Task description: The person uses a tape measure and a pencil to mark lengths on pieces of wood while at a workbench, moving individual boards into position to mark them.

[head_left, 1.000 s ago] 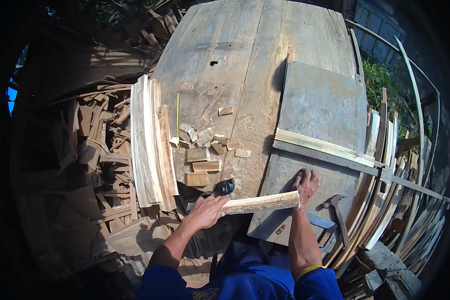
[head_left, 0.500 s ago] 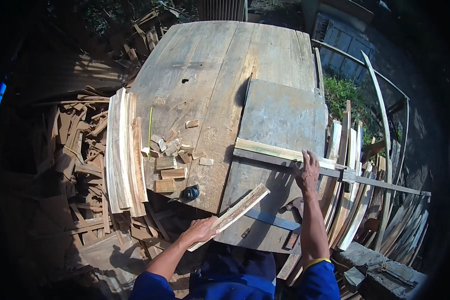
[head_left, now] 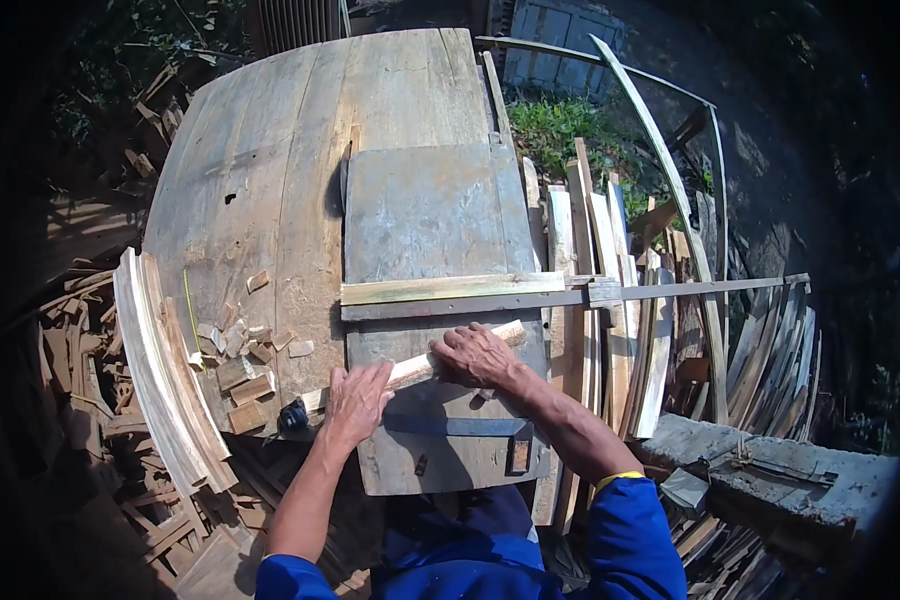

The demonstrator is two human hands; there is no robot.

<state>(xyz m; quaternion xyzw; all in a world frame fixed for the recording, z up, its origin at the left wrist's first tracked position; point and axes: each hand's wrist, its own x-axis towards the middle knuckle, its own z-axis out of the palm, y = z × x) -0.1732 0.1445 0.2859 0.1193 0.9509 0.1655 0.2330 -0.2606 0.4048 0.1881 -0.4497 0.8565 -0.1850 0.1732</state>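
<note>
My left hand [head_left: 360, 400] and my right hand [head_left: 475, 355] are both curled over a short rough strip of wood [head_left: 415, 368] lying slantwise on the lower weathered panel. Just beyond them, a pale batten [head_left: 450, 288] rests along a long metal bar clamp [head_left: 710, 288] that crosses the panel and reaches out rightward. A try square [head_left: 450, 427] lies below my hands. Left of my left hand sits a dark tape measure [head_left: 292, 416], with several small offcuts [head_left: 240, 372] and a yellow tape [head_left: 188, 300] behind it.
The large plank worktable [head_left: 230, 130] carries a grey board [head_left: 420, 205]. Long slats stand stacked at left [head_left: 160, 370] and right [head_left: 655, 370], with scrap wood [head_left: 55, 360] on the left, a concrete block [head_left: 790, 470] at lower right, and grass [head_left: 560, 130] behind.
My left hand has moved up onto the panel with the strip. My right hand left the strip for the batten, then came back down onto the strip. The view has turned rightward.
</note>
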